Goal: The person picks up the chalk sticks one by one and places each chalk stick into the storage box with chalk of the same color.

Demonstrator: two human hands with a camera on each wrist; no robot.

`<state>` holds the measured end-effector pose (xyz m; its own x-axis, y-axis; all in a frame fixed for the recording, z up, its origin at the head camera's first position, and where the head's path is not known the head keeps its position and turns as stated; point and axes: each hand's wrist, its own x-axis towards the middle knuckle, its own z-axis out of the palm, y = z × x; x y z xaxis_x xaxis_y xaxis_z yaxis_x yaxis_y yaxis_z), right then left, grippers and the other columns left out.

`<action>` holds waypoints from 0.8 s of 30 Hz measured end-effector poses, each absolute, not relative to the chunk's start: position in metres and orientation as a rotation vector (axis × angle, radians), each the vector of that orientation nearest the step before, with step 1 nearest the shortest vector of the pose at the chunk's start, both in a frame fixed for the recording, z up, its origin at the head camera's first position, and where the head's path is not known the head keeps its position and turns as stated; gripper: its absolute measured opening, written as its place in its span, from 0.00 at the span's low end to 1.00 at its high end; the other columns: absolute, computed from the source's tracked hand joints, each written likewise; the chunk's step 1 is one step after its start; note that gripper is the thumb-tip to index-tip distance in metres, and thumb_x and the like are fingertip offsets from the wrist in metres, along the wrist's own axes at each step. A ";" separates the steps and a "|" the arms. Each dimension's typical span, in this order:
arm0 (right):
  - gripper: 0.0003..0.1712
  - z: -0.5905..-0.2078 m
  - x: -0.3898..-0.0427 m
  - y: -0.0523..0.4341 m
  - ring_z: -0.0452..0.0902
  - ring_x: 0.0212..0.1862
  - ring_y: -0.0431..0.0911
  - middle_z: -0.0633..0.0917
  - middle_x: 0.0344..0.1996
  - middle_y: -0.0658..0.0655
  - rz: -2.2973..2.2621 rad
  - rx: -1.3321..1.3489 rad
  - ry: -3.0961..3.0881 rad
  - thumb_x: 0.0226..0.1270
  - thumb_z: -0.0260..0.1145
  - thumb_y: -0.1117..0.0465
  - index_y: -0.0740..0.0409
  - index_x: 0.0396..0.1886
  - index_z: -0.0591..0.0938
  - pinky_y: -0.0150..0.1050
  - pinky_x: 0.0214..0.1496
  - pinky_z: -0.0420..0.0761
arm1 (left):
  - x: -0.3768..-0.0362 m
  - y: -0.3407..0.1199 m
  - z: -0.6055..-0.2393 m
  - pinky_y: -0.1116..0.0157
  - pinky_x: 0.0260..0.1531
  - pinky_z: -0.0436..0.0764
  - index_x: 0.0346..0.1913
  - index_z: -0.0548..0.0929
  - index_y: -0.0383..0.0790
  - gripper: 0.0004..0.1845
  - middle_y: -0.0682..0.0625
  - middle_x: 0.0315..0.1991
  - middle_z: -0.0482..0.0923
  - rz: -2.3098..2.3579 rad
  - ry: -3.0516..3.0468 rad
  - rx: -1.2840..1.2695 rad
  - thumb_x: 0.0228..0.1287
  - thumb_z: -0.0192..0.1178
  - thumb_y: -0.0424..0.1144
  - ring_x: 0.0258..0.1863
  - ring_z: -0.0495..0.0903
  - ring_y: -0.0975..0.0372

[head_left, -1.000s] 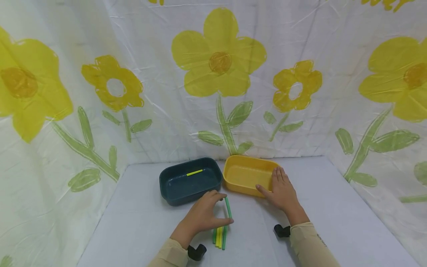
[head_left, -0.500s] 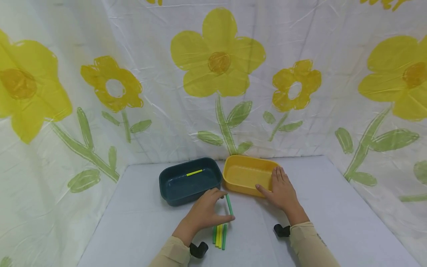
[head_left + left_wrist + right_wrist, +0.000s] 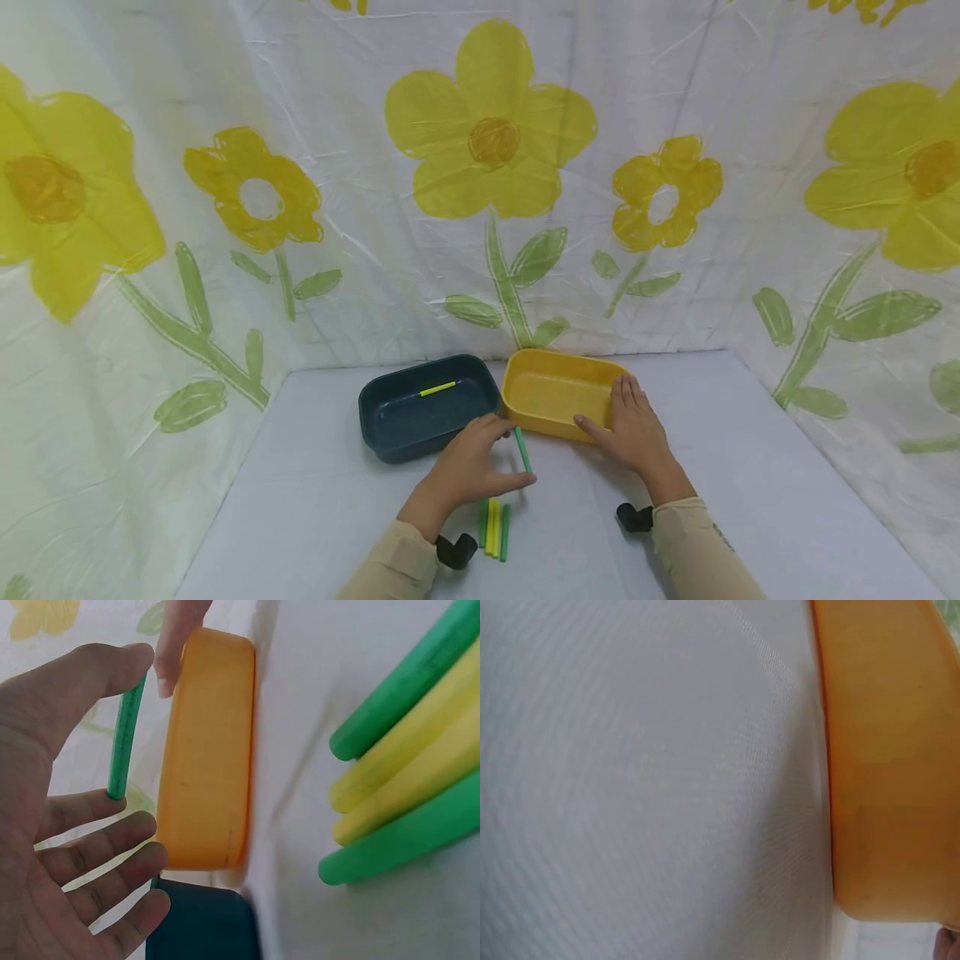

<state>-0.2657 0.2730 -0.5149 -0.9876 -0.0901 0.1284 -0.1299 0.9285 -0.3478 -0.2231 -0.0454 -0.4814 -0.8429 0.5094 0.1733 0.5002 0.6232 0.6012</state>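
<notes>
My left hand (image 3: 468, 465) pinches a green stick (image 3: 126, 742) by its two ends, between thumb and index fingertip, with the other fingers spread. It hovers over the table just in front of the two bins. My right hand (image 3: 636, 433) rests on the near right corner of the yellow bin (image 3: 551, 425), fingers straight along the rim and thumb apart. Inside the dark teal bin (image 3: 397, 450) lies one yellow stick (image 3: 437, 388). Below my left hand, yellow sticks (image 3: 492, 529) and green sticks (image 3: 506, 533) lie side by side on the table.
The bins stand side by side at the back of the white-covered table (image 3: 300, 500). A white curtain (image 3: 360, 275) printed with yellow flowers hangs behind them. A black wrist device (image 3: 456, 552) sits at the left wrist, another black device (image 3: 634, 517) at the right.
My left hand has moved slightly forward and right, carrying the green stick away from the row of sticks towards the yellow bin. My right hand has stayed in place.
</notes>
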 end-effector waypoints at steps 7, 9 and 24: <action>0.72 -0.514 -0.265 0.273 0.37 0.86 0.68 0.44 0.84 0.76 0.565 0.167 -2.985 0.71 0.52 0.20 0.79 0.83 0.44 0.64 0.87 0.46 | -0.224 -0.042 -0.478 0.57 0.58 0.84 0.73 0.79 0.46 0.46 0.52 0.58 0.83 1.028 2.818 0.878 0.57 0.75 0.68 0.58 0.81 0.56; 0.72 -0.513 -0.265 0.273 0.37 0.86 0.69 0.45 0.84 0.76 0.568 0.173 -2.981 0.72 0.52 0.20 0.79 0.82 0.44 0.64 0.86 0.46 | -0.223 -0.042 -0.476 0.57 0.57 0.84 0.73 0.79 0.48 0.46 0.55 0.57 0.82 1.016 2.825 0.873 0.57 0.75 0.68 0.58 0.81 0.57; 0.71 -0.516 -0.267 0.274 0.37 0.86 0.69 0.45 0.84 0.76 0.555 0.186 -2.977 0.73 0.52 0.21 0.79 0.82 0.44 0.65 0.86 0.47 | -0.227 -0.039 -0.473 0.54 0.60 0.83 0.73 0.79 0.50 0.44 0.52 0.60 0.82 1.066 2.807 0.875 0.58 0.75 0.67 0.60 0.80 0.57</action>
